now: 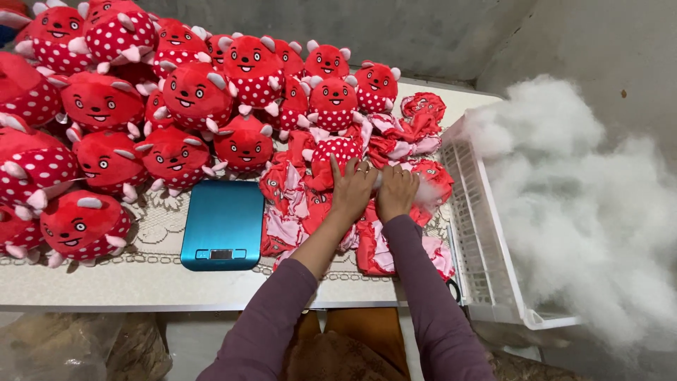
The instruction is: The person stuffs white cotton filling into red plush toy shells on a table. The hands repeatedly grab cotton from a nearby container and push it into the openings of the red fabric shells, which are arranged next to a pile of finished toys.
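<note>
My left hand [352, 187] grips a partly filled red plush skin with white dots [337, 149], holding it at its opening. My right hand [397, 190] sits right beside it, fingers closed on a tuft of white stuffing fibre [427, 193] pressed toward that opening. Both hands rest over a heap of flat, unstuffed red and pink plush skins [296, 204] on the table. Purple sleeves cover both forearms.
Many stuffed red dotted plush toys [197, 95] crowd the table's left and back. A blue digital scale [223, 224] lies left of the hands on a lace cloth. A white plastic crate [486, 247] at the right overflows with white stuffing fibre [585, 197]. Grey walls stand behind.
</note>
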